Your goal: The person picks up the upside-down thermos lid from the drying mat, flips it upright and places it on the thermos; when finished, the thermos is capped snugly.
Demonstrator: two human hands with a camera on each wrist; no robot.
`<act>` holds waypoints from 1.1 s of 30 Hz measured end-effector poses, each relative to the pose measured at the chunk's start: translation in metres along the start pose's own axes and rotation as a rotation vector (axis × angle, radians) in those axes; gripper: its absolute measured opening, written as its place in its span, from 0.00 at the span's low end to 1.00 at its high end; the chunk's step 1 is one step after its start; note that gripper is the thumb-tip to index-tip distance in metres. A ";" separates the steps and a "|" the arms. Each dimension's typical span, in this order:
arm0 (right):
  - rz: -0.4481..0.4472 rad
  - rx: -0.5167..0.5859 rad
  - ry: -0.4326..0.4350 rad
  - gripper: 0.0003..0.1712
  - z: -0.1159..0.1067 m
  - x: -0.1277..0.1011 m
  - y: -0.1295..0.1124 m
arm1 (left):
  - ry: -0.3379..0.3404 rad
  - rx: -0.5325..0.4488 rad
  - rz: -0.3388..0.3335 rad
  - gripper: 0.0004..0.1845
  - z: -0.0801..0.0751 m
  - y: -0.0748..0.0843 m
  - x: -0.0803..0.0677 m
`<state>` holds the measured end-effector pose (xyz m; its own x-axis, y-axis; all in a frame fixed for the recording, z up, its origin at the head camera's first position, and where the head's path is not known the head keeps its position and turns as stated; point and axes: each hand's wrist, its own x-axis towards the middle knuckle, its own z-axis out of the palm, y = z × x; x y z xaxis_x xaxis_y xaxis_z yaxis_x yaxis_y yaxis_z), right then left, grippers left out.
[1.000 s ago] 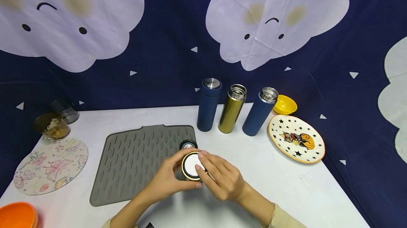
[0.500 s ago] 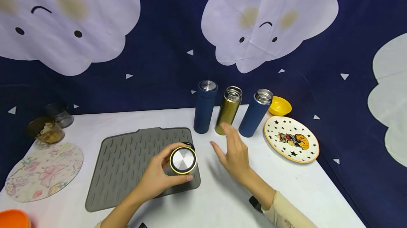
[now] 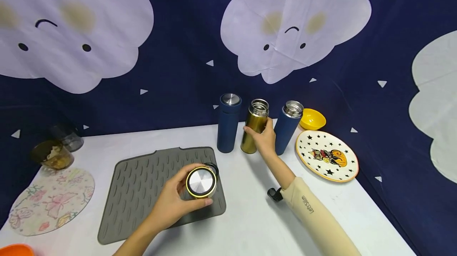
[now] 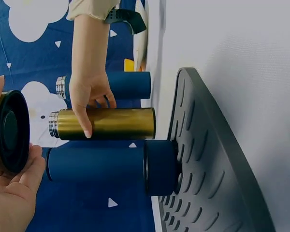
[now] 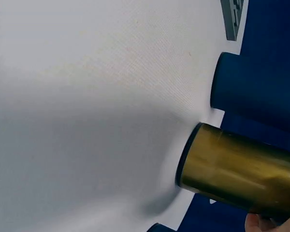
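gripping a gold flask (image 3: pixel 255 126) near its open steel mouth, the person's right hand (image 3: pixel 264 138) curls its fingers round the upright bottle at the far side of the white table (image 3: pixel 321 212); the left wrist view shows the thumb and fingers wrapped about the upper body. the flask stands between a capped navy flask (image 3: pixel 227 123) on its left and an uncapped blue flask (image 3: pixel 287 127) on its right, the three in a row just apart from one another.

nearer the camera, the left hand (image 3: pixel 170 205) holds a gold-rimmed lid (image 3: pixel 201 182) with a brushed steel top, fingers and thumb curled round its side, over the near right corner of a grey ribbed drying mat (image 3: pixel 143 192). a black ring-shaped piece (image 3: pixel 212 166) shows just behind the lid on the mat; what it is cannot be told.

to the right of the flasks lies a star-patterned plate (image 3: pixel 326 153), with a yellow bowl (image 3: pixel 312 119) just beyond it. at the left edge of the table sit a floral round placemat (image 3: pixel 50 199), a brown glass jar (image 3: pixel 52 154) and a darker jar (image 3: pixel 68 136) behind it. an orange bowl (image 3: pixel 14 249) shows at the near left corner. a navy backdrop with pale cloud faces (image 3: pixel 289 30) hangs behind.
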<state>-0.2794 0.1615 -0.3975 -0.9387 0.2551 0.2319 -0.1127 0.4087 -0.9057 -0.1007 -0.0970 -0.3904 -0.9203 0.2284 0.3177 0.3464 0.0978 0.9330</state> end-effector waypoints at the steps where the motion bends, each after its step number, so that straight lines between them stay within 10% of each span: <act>1: -0.004 -0.003 0.012 0.44 0.001 0.000 0.001 | -0.001 -0.002 0.004 0.41 0.000 0.001 0.001; 19: -0.105 0.017 -0.160 0.37 -0.024 -0.120 -0.024 | 0.039 -0.050 0.061 0.40 0.003 0.039 0.061; 33: -0.212 -0.028 -0.187 0.33 -0.026 -0.130 -0.015 | -0.090 -0.086 0.082 0.37 0.053 0.042 0.113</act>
<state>-0.1469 0.1444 -0.4050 -0.9393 -0.0039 0.3430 -0.3062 0.4603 -0.8333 -0.1803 -0.0157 -0.3243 -0.8683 0.3187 0.3802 0.3988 -0.0073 0.9170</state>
